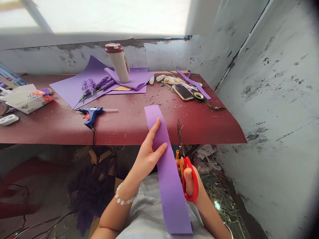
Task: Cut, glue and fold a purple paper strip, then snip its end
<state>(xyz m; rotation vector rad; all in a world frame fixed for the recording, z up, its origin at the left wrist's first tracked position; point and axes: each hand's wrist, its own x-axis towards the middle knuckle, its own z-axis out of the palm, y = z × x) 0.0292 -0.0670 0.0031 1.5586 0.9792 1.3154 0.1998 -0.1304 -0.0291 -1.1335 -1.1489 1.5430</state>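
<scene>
A long purple foam strip (167, 169) runs from my lap up over the front edge of the dark red table (129, 126). My left hand (149, 154) pinches the strip near its upper part, thumb and fingers closed on it. My right hand (191, 181) grips red-handled scissors (185, 166), thumb through one loop, the blades pointing up just right of the strip's edge. A bead bracelet sits on my left wrist.
On the table lie a blue glue gun (91, 114), purple foam sheets (74, 86) with lavender sprigs (92, 87), a white tumbler (118, 63), a phone (183, 92), green tape roll (198, 96), glue sticks and boxes at left. A wall stands close on the right; scraps litter the floor.
</scene>
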